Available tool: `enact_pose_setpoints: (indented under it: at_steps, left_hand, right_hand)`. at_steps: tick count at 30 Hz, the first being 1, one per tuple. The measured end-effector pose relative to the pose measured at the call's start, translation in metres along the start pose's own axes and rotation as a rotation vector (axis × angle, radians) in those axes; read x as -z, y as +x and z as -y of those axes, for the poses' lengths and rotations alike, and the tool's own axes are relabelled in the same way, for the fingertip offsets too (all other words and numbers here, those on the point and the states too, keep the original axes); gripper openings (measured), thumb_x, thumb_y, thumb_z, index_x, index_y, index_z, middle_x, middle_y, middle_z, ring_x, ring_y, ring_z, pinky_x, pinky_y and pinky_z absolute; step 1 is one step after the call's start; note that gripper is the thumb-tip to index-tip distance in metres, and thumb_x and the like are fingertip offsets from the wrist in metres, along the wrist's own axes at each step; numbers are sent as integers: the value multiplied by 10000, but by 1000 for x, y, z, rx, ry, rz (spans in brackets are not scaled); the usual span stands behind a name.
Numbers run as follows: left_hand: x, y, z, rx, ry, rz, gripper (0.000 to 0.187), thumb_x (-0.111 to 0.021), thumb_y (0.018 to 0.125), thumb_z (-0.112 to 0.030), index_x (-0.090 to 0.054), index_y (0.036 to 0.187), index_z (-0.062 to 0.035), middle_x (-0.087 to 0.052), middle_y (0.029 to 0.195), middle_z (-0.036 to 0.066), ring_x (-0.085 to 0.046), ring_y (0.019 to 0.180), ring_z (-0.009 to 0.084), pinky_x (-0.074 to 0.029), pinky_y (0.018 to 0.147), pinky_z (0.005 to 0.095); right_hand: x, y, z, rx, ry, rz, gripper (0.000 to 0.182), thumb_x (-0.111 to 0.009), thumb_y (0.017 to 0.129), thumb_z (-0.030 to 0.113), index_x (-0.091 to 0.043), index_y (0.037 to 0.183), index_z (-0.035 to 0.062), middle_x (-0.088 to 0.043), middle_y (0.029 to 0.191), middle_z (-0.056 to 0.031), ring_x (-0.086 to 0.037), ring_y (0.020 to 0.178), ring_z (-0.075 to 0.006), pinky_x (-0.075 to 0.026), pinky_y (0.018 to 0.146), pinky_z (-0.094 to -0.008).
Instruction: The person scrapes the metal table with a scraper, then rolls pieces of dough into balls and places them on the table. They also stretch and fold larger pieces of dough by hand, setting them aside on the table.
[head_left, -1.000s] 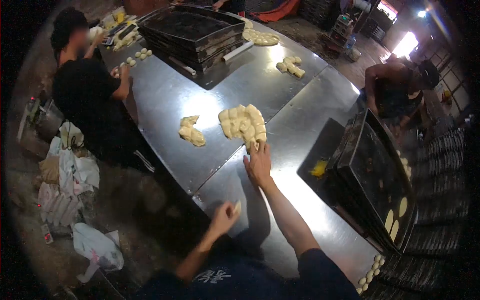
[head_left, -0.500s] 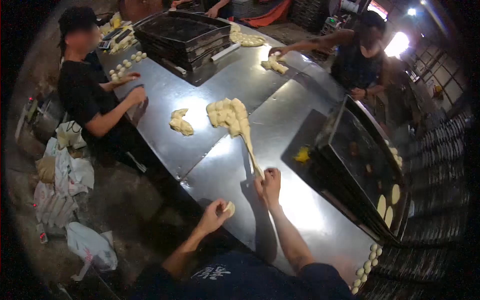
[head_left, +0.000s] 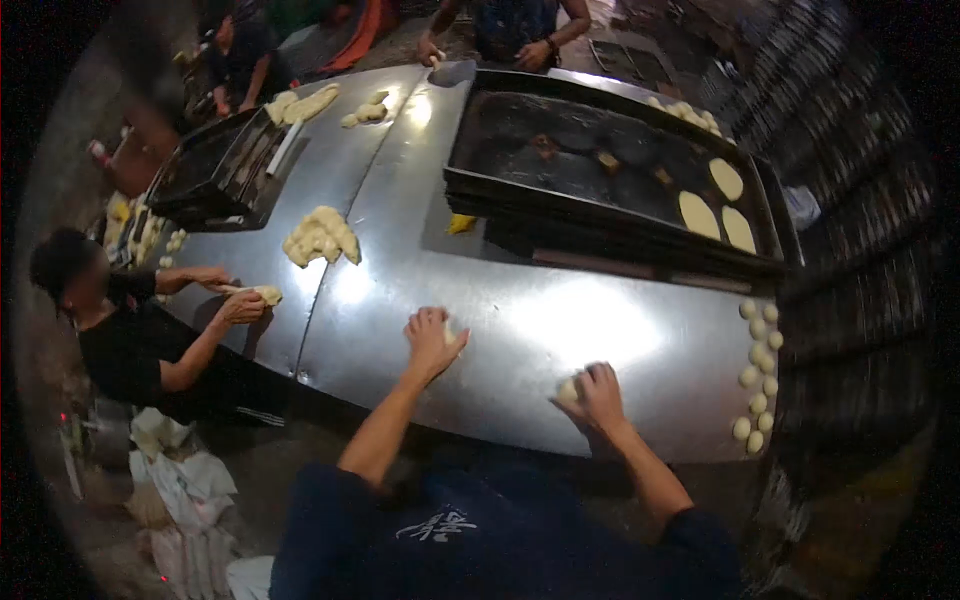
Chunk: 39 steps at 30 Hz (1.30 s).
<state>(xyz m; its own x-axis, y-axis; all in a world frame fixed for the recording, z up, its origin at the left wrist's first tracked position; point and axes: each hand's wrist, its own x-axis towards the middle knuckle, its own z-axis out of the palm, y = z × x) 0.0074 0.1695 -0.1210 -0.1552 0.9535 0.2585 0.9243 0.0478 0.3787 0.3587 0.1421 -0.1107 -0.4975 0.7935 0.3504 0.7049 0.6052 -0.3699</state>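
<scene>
My left hand curls over a small pale dough ball on the metal table; part of the ball shows beside the thumb. Farther right and nearer the table's front edge, my right hand cups another dough ball, which shows at its left side. A large lumpy piece of dough lies on the table, up and left of my left hand. Several dough balls stand in rough rows near the right end of the table.
A stack of black trays stands across from me, flat dough ovals in the top one. At left a co-worker holds dough. Other people stand at the far side. More trays sit at the far left.
My view has turned to the right. The dough strand in my right hand has parted from the large lump. Both hands are now down at the table, each around a dough ball.
</scene>
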Motion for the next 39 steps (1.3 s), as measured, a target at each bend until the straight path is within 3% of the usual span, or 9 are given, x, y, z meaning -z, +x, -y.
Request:
enact_pose_setpoints:
  at_steps: [4, 8, 17, 21, 25, 30, 32, 35, 39]
  left_hand:
    - [-34, -15, -57, -79, -247, 5, 299, -720, 838, -309, -621, 972, -61, -572, 1028, 122, -504, 999, 339, -380, 909, 463]
    - [-2, -82, -27, -302, -149, 45, 245, -719, 851, -300, -662, 924, -73, -621, 978, 114, -543, 946, 348, -404, 894, 468]
    - [-10, 6, 39, 163, -7, -199, 258, -645, 906, -327, -664, 971, -77, -618, 982, 141, -538, 945, 367, -403, 889, 479]
    - [-1, -49, 30, -355, -69, 64, 226, -647, 889, -269, -659, 990, -68, -623, 964, 142, -555, 940, 361, -424, 860, 465]
    - [29, -18, 104, -306, -1, 31, 196, -647, 885, -249, -664, 960, -70, -616, 982, 140, -560, 941, 350, -437, 850, 473]
    - [6, 44, 82, -36, -140, -236, 172, -656, 871, -246, -662, 907, -78, -625, 935, 125, -568, 910, 345, -445, 846, 475]
    - [-6, 23, 75, -223, -157, 129, 177, -652, 881, -246, -644, 878, -69, -625, 911, 118, -560, 904, 346, -428, 853, 481]
    - [22, 10, 105, -464, -307, 13, 182, -655, 883, -232, -634, 858, -53, -619, 919, 129, -543, 908, 347, -414, 843, 488]
    - [33, 75, 156, -171, -110, -117, 165, -653, 880, -193, -631, 802, -49, -623, 930, 146, -536, 875, 352, -415, 824, 487]
  right_hand:
    - [-48, 71, 48, -246, 82, -87, 412, -745, 807, 356, -557, 939, 14, -538, 947, -169, -509, 945, -345, -427, 850, -440]
    - [-56, 18, 76, -42, 193, -115, 299, -721, 808, 214, -555, 950, 10, -557, 970, -175, -522, 940, -361, -424, 845, -459]
    - [-68, 83, 68, -389, 88, -285, 272, -719, 816, 217, -550, 907, 24, -534, 881, -161, -493, 888, -341, -409, 795, -461]
    - [-91, 41, 117, -253, 100, -231, 232, -703, 827, 166, -537, 896, 18, -530, 885, -170, -498, 890, -344, -414, 802, -470]
    - [-57, 35, 69, -281, 8, -308, 241, -695, 852, 180, -540, 912, 5, -536, 894, -158, -491, 867, -336, -412, 784, -464]
    - [-79, 113, 96, -547, -40, -437, 203, -694, 835, 146, -554, 859, 1, -539, 880, -181, -491, 870, -361, -396, 853, -459]
    - [-99, 93, 119, -469, -50, -400, 199, -676, 852, 149, -553, 855, -7, -540, 885, -207, -491, 887, -390, -394, 857, -488]
    - [-92, 43, 120, -394, -144, -350, 169, -636, 871, 124, -553, 850, -21, -524, 853, -196, -486, 874, -340, -408, 828, -484]
    - [-65, 72, 79, -508, -405, -456, 148, -617, 872, 118, -569, 830, -16, -549, 851, -186, -498, 868, -347, -413, 813, -480]
